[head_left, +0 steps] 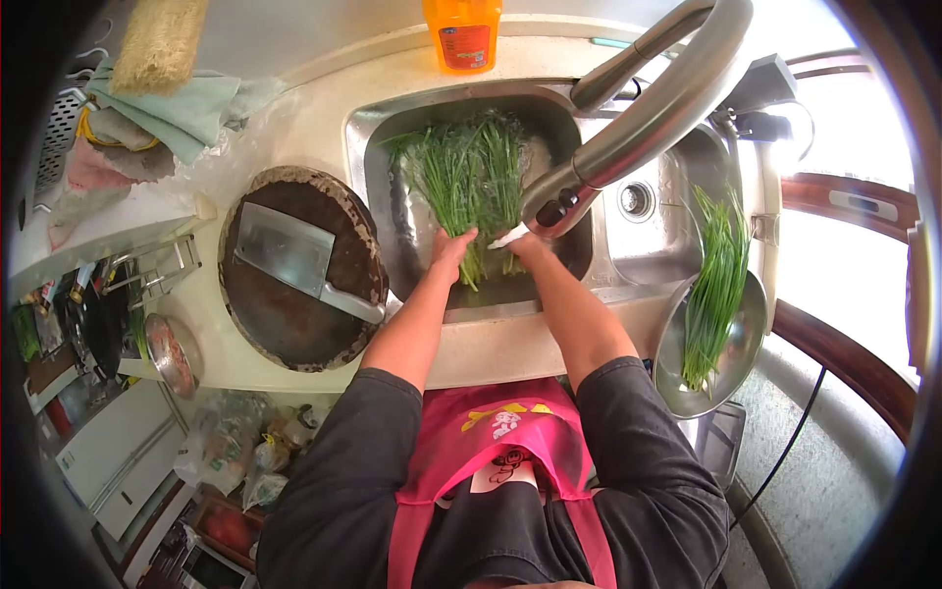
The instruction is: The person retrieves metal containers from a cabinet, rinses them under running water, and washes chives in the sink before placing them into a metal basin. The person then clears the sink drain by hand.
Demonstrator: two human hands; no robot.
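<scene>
One basin (359, 167), a faucet (653, 113) arching over its right edge, is holding the green stalks (446, 182); rinsing is apparently going on. A bowl (748, 355) is bearing another bunch (714, 294), its washing uncertain. Room is lying open along the basin's left wall. The left hand (451, 248) is gripping stalk bases; the right hand (528, 250) isn't clearly showing its hold.

Around the main basin (389, 240), with stalks (437, 182) in it, a bottle (463, 37) stands at twelve o'clock, the second basin (672, 240) at three, a bowl (752, 334) of other stalks (714, 304) at four, a cleaver (287, 247) on a board (280, 324) at eight.
</scene>
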